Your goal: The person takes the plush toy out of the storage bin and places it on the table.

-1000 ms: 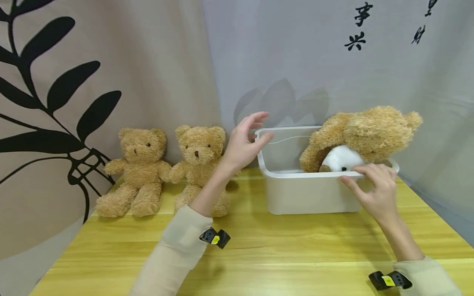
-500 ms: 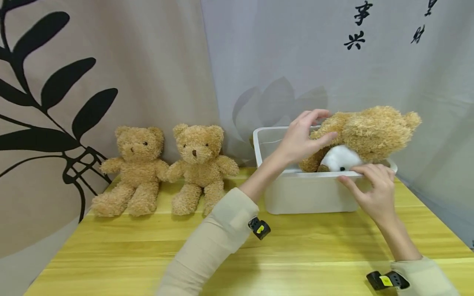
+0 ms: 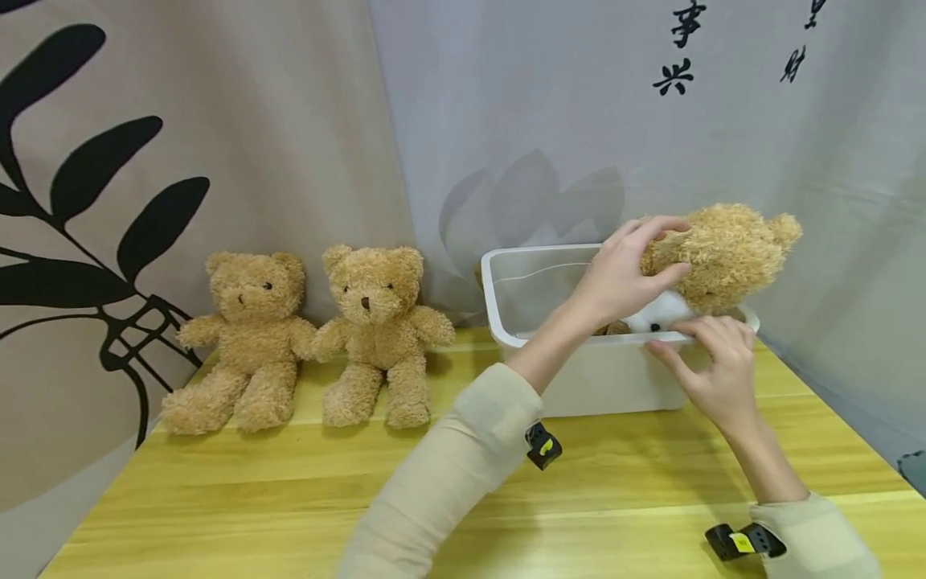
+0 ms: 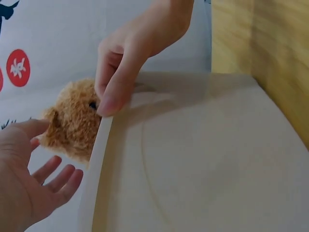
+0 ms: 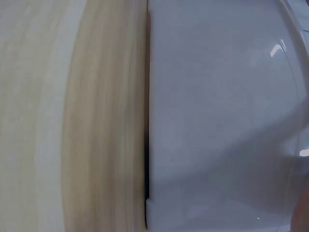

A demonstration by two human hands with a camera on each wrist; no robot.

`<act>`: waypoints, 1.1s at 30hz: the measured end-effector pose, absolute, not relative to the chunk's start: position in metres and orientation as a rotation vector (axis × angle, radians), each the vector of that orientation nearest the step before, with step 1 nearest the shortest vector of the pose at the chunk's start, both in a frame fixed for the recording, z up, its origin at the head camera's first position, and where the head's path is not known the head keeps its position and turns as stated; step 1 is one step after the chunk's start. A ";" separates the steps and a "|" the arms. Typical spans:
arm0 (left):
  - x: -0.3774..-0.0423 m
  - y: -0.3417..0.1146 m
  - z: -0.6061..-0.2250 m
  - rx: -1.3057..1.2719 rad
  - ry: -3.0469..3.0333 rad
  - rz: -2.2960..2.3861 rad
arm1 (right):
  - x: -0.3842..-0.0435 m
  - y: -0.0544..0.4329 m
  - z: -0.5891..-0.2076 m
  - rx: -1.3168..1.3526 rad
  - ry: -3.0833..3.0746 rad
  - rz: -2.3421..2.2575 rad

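A light tan teddy bear [image 3: 738, 253] lies tipped over in the right part of a white storage bin [image 3: 615, 378], its head above the rim. Beneath it shows a white plush toy [image 3: 660, 312] with a dark eye. The left hand [image 3: 629, 273] reaches over the bin beside the bear, and its fingers are spread in the left wrist view; whether they touch the fur cannot be told. The right hand [image 3: 723, 370] grips the bin's front rim, thumb outside and fingers over the edge. The left forearm hides part of the bin.
Two similar teddy bears sit side by side on the wooden table [image 3: 289, 507], one at the far left [image 3: 260, 338] and one closer to the bin [image 3: 376, 330]. A printed curtain [image 3: 289, 121] hangs behind. Black wrist cameras are on both sleeves.
The left hand has moved right, from the bin's left edge to the bear inside. The right hand stays on the front rim. The head view has shifted slightly.
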State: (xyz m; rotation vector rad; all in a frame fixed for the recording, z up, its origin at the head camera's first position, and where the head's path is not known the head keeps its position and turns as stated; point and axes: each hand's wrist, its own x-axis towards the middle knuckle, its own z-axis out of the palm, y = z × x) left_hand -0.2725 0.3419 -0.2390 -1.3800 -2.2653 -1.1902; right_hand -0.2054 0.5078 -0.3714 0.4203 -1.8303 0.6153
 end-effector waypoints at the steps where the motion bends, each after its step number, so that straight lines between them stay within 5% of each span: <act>1: -0.272 0.344 -0.239 -1.359 -2.281 -1.168 | -0.206 0.508 -0.372 0.420 -1.830 0.615; 8: -0.271 0.353 -0.241 -1.213 -2.322 -1.068 | -0.207 0.505 -0.372 0.415 -1.825 0.620; 23: -0.294 0.316 -0.228 -0.983 -1.911 -1.595 | -0.208 0.504 -0.373 0.424 -1.812 0.642; 33: -0.308 0.286 -0.264 -0.970 -2.098 -1.632 | -0.206 0.504 -0.371 0.415 -1.796 0.646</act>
